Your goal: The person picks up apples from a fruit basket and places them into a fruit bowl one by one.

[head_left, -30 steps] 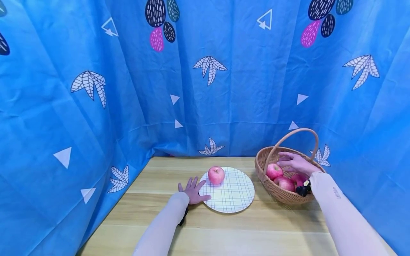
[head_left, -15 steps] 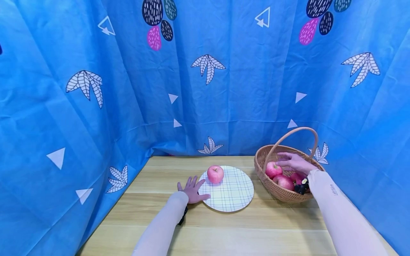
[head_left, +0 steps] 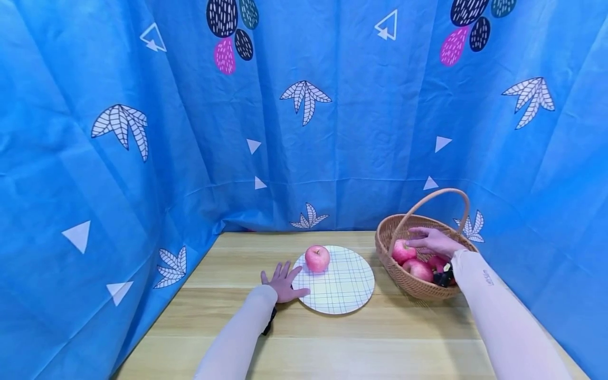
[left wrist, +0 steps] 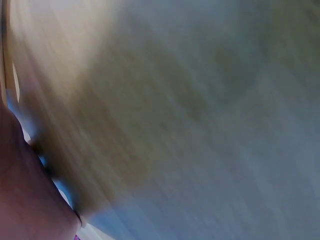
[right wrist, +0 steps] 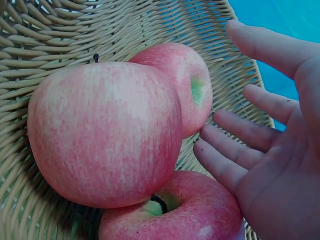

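My left hand (head_left: pixel 284 287) lies with fingers spread at the left rim of a round white checked plate (head_left: pixel 347 287). On the plate's upper left sits one pink-red apple (head_left: pixel 317 258). Over at the right, my right hand (head_left: pixel 436 243) is inside a wicker basket (head_left: pixel 408 285), fingers loosely extended and holding nothing. Three apples lie in the basket; the right wrist view has a large apple (right wrist: pixel 105 135) in front, another apple (right wrist: pixel 175 85) behind it and a third apple (right wrist: pixel 185 215) below, close to my fingertips. The left wrist view is mostly blurred tabletop.
The basket's arched handle (head_left: pixel 442 190) rises over my right hand. A light wooden table (head_left: pixel 332 348) carries everything. Blue patterned curtain (head_left: pixel 313 153) hangs behind and along both sides. A black wrist camera (head_left: pixel 444 277) sits under my right wrist, inside the basket.
The head view has shifted slightly, moving the scene a little left in frame. My right hand's fingers have dipped slightly toward the apples. The left hand stays at the plate.
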